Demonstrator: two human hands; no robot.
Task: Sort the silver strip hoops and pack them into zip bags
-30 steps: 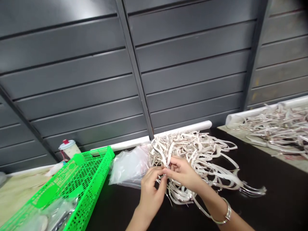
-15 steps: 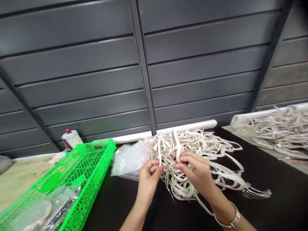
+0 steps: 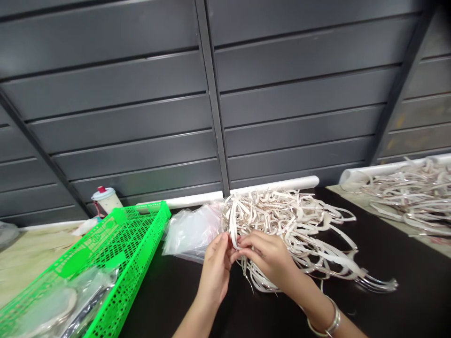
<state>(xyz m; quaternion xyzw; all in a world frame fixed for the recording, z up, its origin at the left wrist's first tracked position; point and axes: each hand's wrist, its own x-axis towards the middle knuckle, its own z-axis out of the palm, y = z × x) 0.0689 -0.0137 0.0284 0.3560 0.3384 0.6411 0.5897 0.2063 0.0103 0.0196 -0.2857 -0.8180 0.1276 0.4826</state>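
Both of my hands meet in front of a tangled pile of white and silvery strips on the black tabletop. A white strip with a darker edge rises in a narrow loop from between my fingertips. My left hand pinches it low down, fingers closed. Close against it, my right hand also pinches the strip with thumb and fingers, and wears a silvery bangle at the wrist. The fingers partly hide the strip's ends.
A green perforated basket with bagged items stands at the left. Clear plastic bags lie beside the pile. Behind are a white roll, a lidded cup and a grey panelled wall. More strips lie at far right.
My right hand has moved left to meet my left hand. The strip parts that stood apart between the hands are now together in a narrow loop.
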